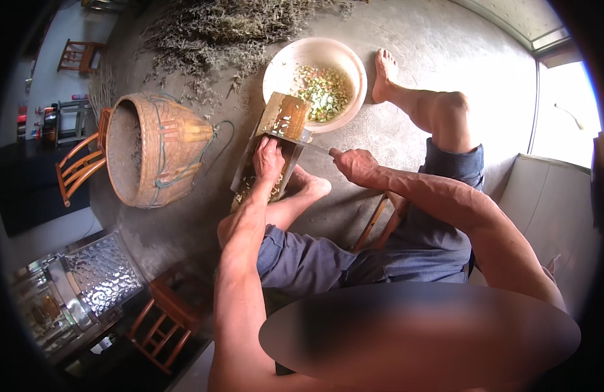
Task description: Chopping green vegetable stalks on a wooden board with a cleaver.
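Note:
My right hand [355, 165] is closed around the handle end of a long metal knife blade [317, 148]. The blade lies across a wooden cutting trough [244, 169], against the wooden block [282, 115] at its far end. Inside the trough, my left hand [269, 160] has its fingers bent down close to the blade; what lies under them is hidden. Pale chopped bits [283, 122] cling to the block and trough. Beyond the block stands a white plastic basin [356, 66] holding chopped green, white and pinkish plant pieces [326, 95]. The block's end overlaps the basin's near rim.
A woven bamboo basket [179, 147] with green cord lies on its side at left, by a wooden chair [81, 169]. Dried plant stalks [208, 39] spread over the concrete floor [409, 29]. My bare foot [386, 71] rests right of the basin. Another chair [159, 333] stands lower left.

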Available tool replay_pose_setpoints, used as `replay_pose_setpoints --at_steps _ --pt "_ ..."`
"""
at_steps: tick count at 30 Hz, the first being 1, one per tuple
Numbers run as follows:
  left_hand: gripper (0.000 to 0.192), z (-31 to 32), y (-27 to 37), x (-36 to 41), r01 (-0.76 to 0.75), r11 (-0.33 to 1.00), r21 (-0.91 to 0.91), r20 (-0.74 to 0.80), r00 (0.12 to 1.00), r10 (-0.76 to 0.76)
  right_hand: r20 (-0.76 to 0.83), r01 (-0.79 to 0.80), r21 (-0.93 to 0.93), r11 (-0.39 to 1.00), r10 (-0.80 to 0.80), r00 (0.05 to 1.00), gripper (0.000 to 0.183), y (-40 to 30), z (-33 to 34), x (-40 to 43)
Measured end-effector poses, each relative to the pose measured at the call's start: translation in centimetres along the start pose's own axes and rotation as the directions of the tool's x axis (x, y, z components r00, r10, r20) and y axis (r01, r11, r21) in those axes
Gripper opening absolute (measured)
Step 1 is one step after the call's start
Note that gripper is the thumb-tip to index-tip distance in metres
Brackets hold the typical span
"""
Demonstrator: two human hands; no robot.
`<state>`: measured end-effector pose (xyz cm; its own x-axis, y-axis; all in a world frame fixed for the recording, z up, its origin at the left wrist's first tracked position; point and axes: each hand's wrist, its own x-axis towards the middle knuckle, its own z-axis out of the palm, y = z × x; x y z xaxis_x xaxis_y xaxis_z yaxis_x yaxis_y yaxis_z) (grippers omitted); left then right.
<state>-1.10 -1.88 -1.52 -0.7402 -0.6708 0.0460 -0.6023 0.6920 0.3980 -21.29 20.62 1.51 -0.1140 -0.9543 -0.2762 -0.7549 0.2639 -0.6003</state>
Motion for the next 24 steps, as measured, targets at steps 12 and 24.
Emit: replay_pose_setpoints --at_steps 12,24 --pt "0.036 -0.4 0.0 -1.5 0.019 0.994 -0.109 -0.035 0.999 -0.023 -0.542 0.139 0.282 0.949 0.038 0.840 0.030 0.4 -5.3 1.3" --pt "0.038 -0.5 0.6 -0.3 0.016 0.996 -0.086 0.019 1.000 -0.015 -0.234 0.080 0.005 0.997 -0.077 0.969 0.023 -0.5 -2.2 0.0"
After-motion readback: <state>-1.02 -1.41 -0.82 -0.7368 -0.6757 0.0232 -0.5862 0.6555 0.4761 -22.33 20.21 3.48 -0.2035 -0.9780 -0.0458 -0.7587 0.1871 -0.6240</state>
